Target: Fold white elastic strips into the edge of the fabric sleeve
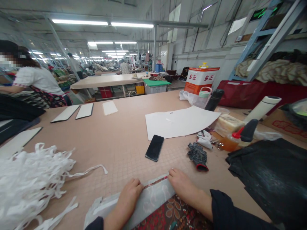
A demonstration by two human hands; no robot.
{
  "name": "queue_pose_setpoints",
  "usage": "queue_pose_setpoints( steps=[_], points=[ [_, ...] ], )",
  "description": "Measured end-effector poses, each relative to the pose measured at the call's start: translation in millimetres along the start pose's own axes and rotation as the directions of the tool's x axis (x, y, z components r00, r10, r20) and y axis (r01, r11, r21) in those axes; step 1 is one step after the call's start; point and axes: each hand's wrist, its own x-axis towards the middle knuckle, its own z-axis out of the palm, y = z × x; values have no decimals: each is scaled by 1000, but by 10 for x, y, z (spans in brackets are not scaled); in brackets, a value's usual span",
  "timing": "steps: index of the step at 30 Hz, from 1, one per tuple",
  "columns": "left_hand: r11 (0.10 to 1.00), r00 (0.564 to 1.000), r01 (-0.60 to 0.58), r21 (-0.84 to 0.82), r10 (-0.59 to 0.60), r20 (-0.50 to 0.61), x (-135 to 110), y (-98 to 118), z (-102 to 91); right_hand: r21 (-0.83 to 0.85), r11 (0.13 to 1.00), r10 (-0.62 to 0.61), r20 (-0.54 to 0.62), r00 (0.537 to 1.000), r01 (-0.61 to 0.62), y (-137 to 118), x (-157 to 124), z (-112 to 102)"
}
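A pale grey, sheet-like strip of material [155, 197] lies at the table's near edge, with a thin line of red pattern along its far edge. My left hand [130, 195] has its fingers closed on that far edge near the middle. At the strip's right end, my right hand [181, 182] pinches the same edge. Red and brown floral fabric [171, 212] shows below the strip, between my forearms and running out of view. The fingertips of both hands are partly hidden. A black phone [154, 148] lies just beyond my hands.
A heap of white straps [31, 179] covers the left side. A patterned glove [198, 156], a white sheet [179, 121], a bottle of amber liquid [231, 140] and black material [271, 175] lie to the right. A co-worker [38, 76] is at the far left.
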Motion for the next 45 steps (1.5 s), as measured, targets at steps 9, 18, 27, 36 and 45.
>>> queue_pose_setpoints(
  steps=[9, 18, 27, 36, 45],
  points=[
    [986, 994, -99, 130, 103, -23, -63, 6, 115, -64, 987, -156, -109, 982, 150, -245, -3, 237],
    [994, 997, 66, -83, -68, -22, -442, -449, -31, -185, 982, 30, 29, 999, -24, -90, 31, 40],
    [984, 990, -27, 176, 51, -132, -564, -430, 149, -99, 943, -330, -170, 929, 317, -1114, 410, 397],
    [986, 991, 15, 167, 8, -135, -822, -580, 43, -244, 948, -244, -152, 958, 203, -24, -69, 431],
    [992, 966, 75, 103, -46, -256, -939, -750, 147, -174, 959, -214, 73, 974, 224, -845, 378, 86]
  ],
)
